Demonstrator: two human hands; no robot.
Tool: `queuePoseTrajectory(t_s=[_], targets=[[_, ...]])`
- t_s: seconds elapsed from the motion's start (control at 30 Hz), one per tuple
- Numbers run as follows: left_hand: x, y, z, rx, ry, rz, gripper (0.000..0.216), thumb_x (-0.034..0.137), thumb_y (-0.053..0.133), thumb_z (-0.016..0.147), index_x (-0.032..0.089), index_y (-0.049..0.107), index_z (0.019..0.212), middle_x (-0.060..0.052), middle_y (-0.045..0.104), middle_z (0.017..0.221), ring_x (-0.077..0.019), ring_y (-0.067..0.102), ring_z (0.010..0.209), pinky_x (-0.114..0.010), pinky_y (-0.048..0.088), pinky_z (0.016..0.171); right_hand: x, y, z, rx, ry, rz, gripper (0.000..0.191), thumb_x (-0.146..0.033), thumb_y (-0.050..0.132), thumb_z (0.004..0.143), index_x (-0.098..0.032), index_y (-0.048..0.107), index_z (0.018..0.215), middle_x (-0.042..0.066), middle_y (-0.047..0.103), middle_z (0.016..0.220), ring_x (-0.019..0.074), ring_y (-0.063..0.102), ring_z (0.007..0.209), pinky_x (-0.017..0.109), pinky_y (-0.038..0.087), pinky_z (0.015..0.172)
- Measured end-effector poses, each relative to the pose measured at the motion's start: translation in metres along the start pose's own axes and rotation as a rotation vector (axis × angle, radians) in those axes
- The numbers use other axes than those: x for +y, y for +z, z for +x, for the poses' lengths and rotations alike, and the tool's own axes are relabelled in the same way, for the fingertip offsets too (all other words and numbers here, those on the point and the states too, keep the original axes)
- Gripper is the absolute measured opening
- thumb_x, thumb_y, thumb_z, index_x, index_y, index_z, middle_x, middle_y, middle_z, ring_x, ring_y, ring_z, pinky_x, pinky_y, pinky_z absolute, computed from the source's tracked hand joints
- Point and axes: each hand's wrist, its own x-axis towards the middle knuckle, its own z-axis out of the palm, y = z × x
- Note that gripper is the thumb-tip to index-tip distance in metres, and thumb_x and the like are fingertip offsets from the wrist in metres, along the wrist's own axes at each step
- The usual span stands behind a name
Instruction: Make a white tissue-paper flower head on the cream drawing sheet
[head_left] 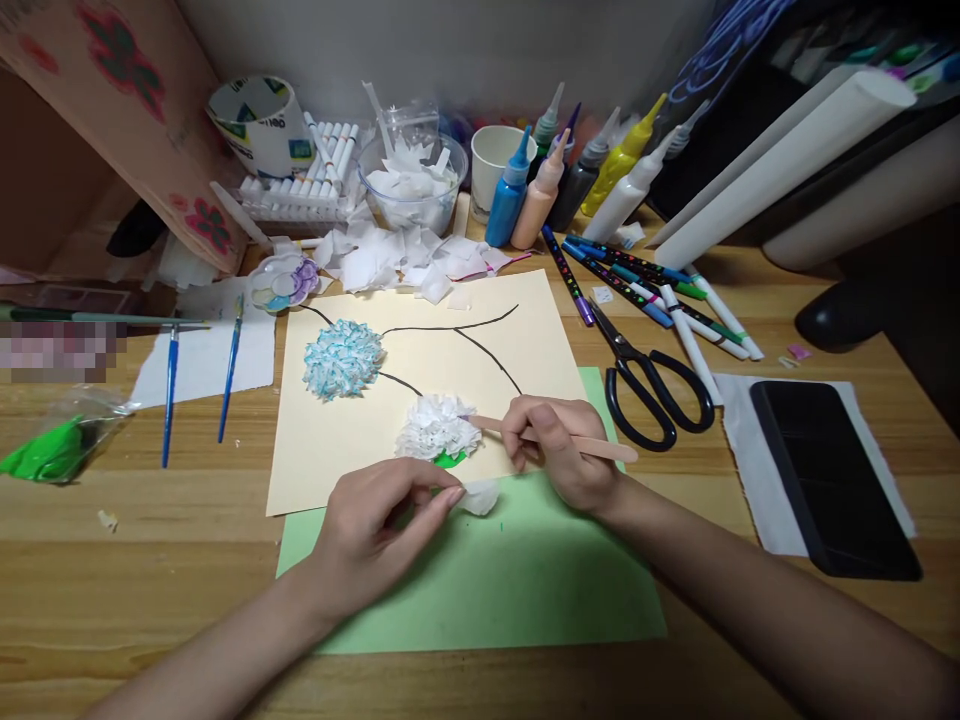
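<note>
My left hand (379, 530) pinches a small crumpled piece of white tissue (480, 496) over the green sheet (510, 590). My right hand (559, 450) grips a wooden stick (600, 447) like a pen, its tip against a white tissue flower (437, 427) on the cream paper (352, 440). A green patch shows under that flower. A blue-tinted tissue flower (343, 357) sits higher on the cream paper, joined by drawn black stems.
Black scissors (652, 385) and several markers (645, 285) lie to the right, a black phone (832, 475) on white paper beyond. Paint bottles (570, 175), a paper cup (495, 160), a bowl of tissue scraps (412, 180) and a palette (283, 280) stand behind. Two brushes (199, 375) lie left.
</note>
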Motion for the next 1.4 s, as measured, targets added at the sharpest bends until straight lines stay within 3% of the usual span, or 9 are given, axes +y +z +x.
queuePoseTrajectory(t_s=[0.3,0.57,0.83,1.1,1.33,1.4], targets=[[0.000,0.000,0.000,-0.008,-0.011,0.016,0.007,0.014,0.062,0.079,0.019,0.061,0.084,0.003,0.059,0.058,-0.0064,0.049,0.046,-0.018,0.039,0.044,0.000,0.001,0.000,0.001,0.028,-0.011,0.047,-0.044,0.033,0.095,-0.018,0.055,0.062,-0.001,0.050,0.053,0.0096,0.047,0.046,0.024,0.038,0.046],[-0.001,0.001,0.000,-0.008,-0.017,0.004,0.012,0.012,0.063,0.078,0.021,0.060,0.086,0.004,0.059,0.059,-0.0059,0.049,0.048,-0.017,0.038,0.045,0.000,0.002,0.000,-0.035,0.056,0.048,0.045,-0.046,0.035,0.093,-0.019,0.056,0.064,-0.002,0.049,0.056,0.0099,0.046,0.047,0.027,0.047,0.057],[-0.002,0.001,0.000,-0.009,-0.020,0.017,0.014,0.011,0.064,0.077,0.021,0.060,0.087,0.004,0.060,0.060,-0.0052,0.049,0.048,-0.016,0.038,0.046,-0.002,-0.002,0.003,-0.035,0.118,0.103,0.048,-0.052,0.035,0.092,-0.018,0.058,0.066,-0.001,0.053,0.053,0.0090,0.047,0.044,0.023,0.038,0.043],[0.003,0.001,0.003,0.040,-0.033,0.012,0.011,0.011,0.064,0.077,0.019,0.061,0.084,0.005,0.057,0.058,-0.0039,0.048,0.047,-0.015,0.037,0.045,-0.005,-0.003,0.007,0.077,0.178,0.217,0.057,-0.059,0.033,0.089,-0.018,0.057,0.059,-0.002,0.048,0.044,0.0095,0.045,0.039,0.023,0.031,0.038],[0.005,0.009,0.015,0.167,-0.147,0.104,0.004,0.014,0.064,0.078,0.018,0.062,0.079,0.007,0.049,0.053,-0.0042,0.037,0.044,-0.017,0.031,0.043,-0.004,-0.004,0.003,0.243,0.007,0.263,0.062,-0.055,0.024,0.092,-0.019,0.050,0.048,0.000,0.044,0.038,0.0108,0.038,0.037,0.026,0.026,0.040],[0.004,0.012,0.019,0.190,-0.177,0.120,0.002,0.016,0.063,0.078,0.017,0.062,0.078,0.007,0.046,0.052,-0.0045,0.036,0.045,-0.017,0.030,0.043,-0.005,-0.005,0.000,0.222,-0.068,0.236,0.062,-0.052,0.027,0.092,-0.019,0.049,0.045,0.000,0.043,0.039,0.0111,0.038,0.038,0.026,0.028,0.042]])
